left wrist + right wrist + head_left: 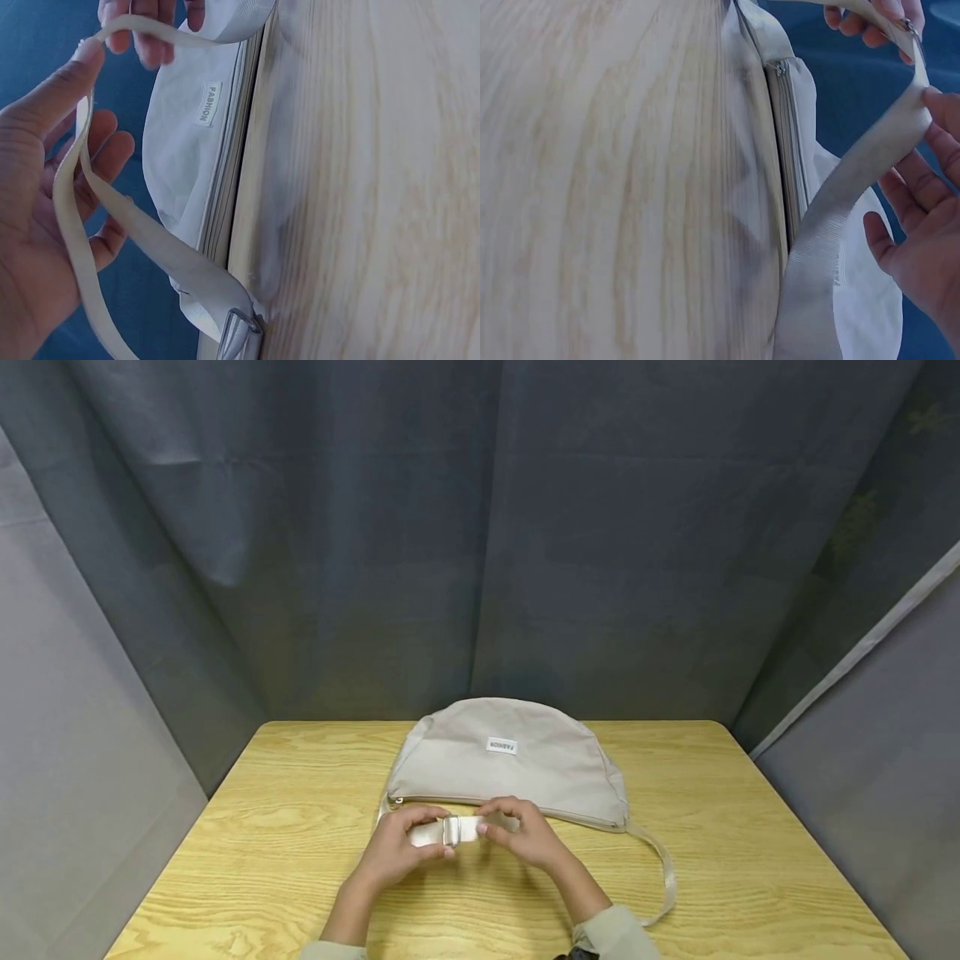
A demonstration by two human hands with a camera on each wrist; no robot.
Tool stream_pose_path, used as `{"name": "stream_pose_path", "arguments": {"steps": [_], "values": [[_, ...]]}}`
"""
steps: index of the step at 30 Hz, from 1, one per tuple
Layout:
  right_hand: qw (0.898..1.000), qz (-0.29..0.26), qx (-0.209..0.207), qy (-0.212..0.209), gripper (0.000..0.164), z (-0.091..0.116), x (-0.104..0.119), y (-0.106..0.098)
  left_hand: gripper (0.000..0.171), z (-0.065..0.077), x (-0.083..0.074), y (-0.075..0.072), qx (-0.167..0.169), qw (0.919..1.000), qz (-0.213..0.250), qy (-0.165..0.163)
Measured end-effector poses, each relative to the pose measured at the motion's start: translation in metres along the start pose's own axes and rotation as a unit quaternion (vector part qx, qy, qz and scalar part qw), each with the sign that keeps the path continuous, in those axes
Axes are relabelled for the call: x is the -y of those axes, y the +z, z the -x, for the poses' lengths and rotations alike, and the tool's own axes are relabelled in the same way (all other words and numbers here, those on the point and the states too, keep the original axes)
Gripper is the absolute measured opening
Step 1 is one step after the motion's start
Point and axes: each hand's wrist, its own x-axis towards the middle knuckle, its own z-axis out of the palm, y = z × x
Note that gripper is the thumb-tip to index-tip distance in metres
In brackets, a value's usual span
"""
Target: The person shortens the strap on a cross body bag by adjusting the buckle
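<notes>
A beige fabric shoulder bag (517, 777) lies on the table with its zipper edge toward me and its FASHION label (502, 745) upside down. In front of it, my two hands hold its strap up. My left hand (396, 852) pinches the strap (161, 232) beside a metal slider buckle (451, 831), thumb at the lower edge. Thumb and fingers of my right hand (525, 837) pinch the strap just right of the buckle. In the right wrist view the strap (870, 150) runs from my right hand (930, 217) down past the bag.
The wood-grain table (300, 827) stretches out on both sides of the bag. A dark curtain (375, 568) hangs behind its far edge. At the right, a loose strap end loops (669, 885) from the bag toward the right sleeve. A metal ring (241, 334) shows near one bag end.
</notes>
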Motion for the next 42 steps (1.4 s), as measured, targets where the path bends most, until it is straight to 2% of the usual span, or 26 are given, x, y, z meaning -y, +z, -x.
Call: {"name": "stream_pose_path", "arguments": {"steps": [8,14,18,20,26,36,42], "values": [[1.0,-0.016,0.009,0.023,0.01,0.0,0.005,-0.005,0.046,0.002,0.003,0.001,-0.006,0.9999,-0.009,0.007],[1.0,-0.015,0.006,0.004,0.006,0.001,0.004,-0.003,0.046,0.002,0.006,0.004,-0.003,0.9999,0.003,0.013],[1.0,-0.027,0.008,0.014,0.005,0.001,0.004,-0.001,0.044,0.002,0.005,0.004,0.0,0.9999,0.012,0.01],[0.999,-0.04,0.009,0.028,0.005,0.001,0.003,-0.001,0.044,0.002,-0.001,0.003,0.003,0.9998,0.017,0.006],[0.995,-0.085,-0.001,0.061,0.005,0.001,0.004,0.002,0.043,0.003,-0.035,-0.006,0.008,0.9996,0.028,0.0],[0.988,-0.144,-0.013,0.052,0.007,0.001,0.003,0.01,0.042,0.001,-0.037,-0.004,0.011,0.9979,0.058,-0.027],[0.987,-0.145,-0.011,0.073,0.008,0.0,0.006,0.011,0.042,0.001,-0.031,-0.002,0.008,0.9969,0.074,-0.025]]}}
